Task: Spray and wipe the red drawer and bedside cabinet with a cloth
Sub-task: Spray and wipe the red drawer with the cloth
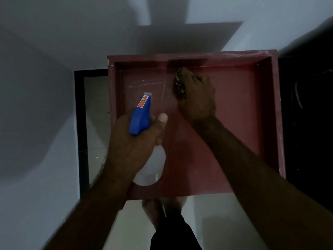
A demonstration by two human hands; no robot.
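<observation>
Now, right fingers [199, 77]: curled down over the cloth [179, 82], gripping it and pressing it onto the drawer floor close to the back wall; only a patterned edge shows past our knuckles
Right hand [196, 98]: reaches in across the drawer from the near right, wrist low
Left fingers [161, 120]: wrapped round the neck of the spray bottle [141, 114], thumb lying up its side; we cannot tell whether a finger sits on the trigger
Left hand [135, 141]: holds the bottle above the drawer's near-left part, blue head aimed at the back wall, pale body hanging below our palm
Red drawer [243, 123]: lies open-side up under both hands, with floor tiles [207, 213] and our foot [153, 210] showing beyond its near edge
Streaks [149, 84]: pale lines on the drawer floor left of the cloth; wet spray or scratches, we cannot say
Done, as we judge it: the drawer floor looks sprayed and wiping is under way at the back
Left, as we judge it: the remaining floor, the inner walls and the chipped rim
Bedside cabinet [306, 123]: we take the dark unit just beside the drawer's right wall to be it; neither hand is on it, so it looks not yet wiped
</observation>
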